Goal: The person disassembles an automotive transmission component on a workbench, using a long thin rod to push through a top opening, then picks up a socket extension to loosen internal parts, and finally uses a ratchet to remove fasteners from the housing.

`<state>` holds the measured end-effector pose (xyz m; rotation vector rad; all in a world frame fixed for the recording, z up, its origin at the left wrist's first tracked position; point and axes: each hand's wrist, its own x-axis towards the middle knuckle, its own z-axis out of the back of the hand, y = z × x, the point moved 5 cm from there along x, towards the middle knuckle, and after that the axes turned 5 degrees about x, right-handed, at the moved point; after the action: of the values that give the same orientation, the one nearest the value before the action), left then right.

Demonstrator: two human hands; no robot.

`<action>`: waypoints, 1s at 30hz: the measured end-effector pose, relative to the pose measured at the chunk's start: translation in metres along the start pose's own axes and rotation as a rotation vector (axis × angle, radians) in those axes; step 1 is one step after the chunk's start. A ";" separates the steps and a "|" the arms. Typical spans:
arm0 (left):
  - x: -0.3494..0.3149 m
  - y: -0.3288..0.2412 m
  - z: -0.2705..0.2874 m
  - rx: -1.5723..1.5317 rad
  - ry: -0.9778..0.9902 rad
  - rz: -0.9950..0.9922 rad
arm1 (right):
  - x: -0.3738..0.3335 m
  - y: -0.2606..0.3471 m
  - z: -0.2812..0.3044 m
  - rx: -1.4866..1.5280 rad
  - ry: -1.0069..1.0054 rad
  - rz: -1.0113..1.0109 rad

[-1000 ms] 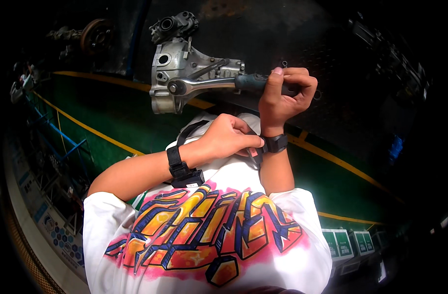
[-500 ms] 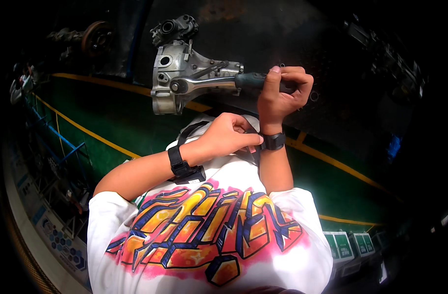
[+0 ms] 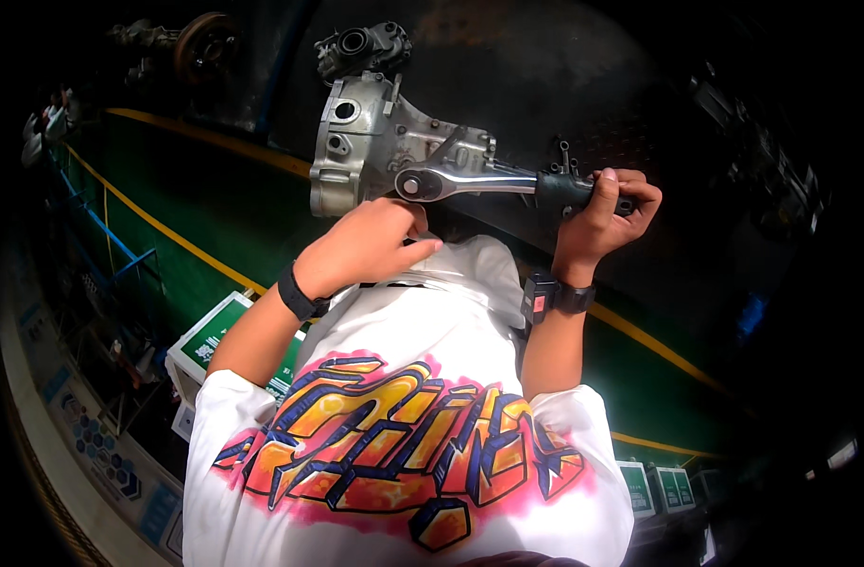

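Note:
A ratchet wrench (image 3: 479, 181) with a shiny steel shaft and dark handle lies level in front of a grey metal transmission housing (image 3: 361, 142). My right hand (image 3: 610, 213) is closed round the end of its handle, thumb on top. Just below the round ratchet head, my left hand (image 3: 366, 241) is bent downward, its thumb stretched out apart from the curled fingers. Those fingertips are hidden, and I cannot tell whether they touch the wrench. Black straps circle both wrists, with a small black box (image 3: 540, 298) by the right one.
A second metal casting (image 3: 364, 49) rests behind the housing on the dark bench top (image 3: 545, 66). Small metal parts (image 3: 564, 159) lie by the wrench handle. A rusty disc (image 3: 208, 47) sits far left. Yellow lines cross the green floor (image 3: 205, 227), where green-and-white boxes (image 3: 215, 331) stand.
My left hand has left the right wrist strap and moved left and up beside the ratchet head. The housing, wrench and right hand now appear farther right; the right hand keeps its hold.

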<state>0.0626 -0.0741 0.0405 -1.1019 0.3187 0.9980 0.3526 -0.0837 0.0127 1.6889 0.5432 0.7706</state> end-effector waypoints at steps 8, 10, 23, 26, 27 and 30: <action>0.029 -0.003 0.037 -0.121 -0.753 -0.534 | 0.022 -0.005 -0.008 0.028 0.003 -0.101; 0.053 0.015 0.025 -0.211 -0.712 -0.562 | 0.034 -0.015 -0.007 0.011 -0.019 -0.105; 0.096 0.046 0.041 -0.559 -0.776 -0.365 | -0.029 0.016 0.015 -0.092 0.367 -0.310; 0.092 0.033 0.038 -0.529 -0.668 -0.411 | -0.001 -0.018 0.027 0.125 0.217 -0.408; 0.097 0.022 0.035 -0.602 -0.655 -0.522 | 0.016 -0.026 0.029 0.202 0.119 -0.450; 0.099 0.022 0.024 -0.455 -0.698 -0.564 | 0.068 -0.046 -0.022 0.249 0.145 -0.460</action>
<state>0.0939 -0.0006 -0.0267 -1.0787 -0.7793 0.8897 0.3847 -0.0098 -0.0146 1.6479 1.1213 0.5038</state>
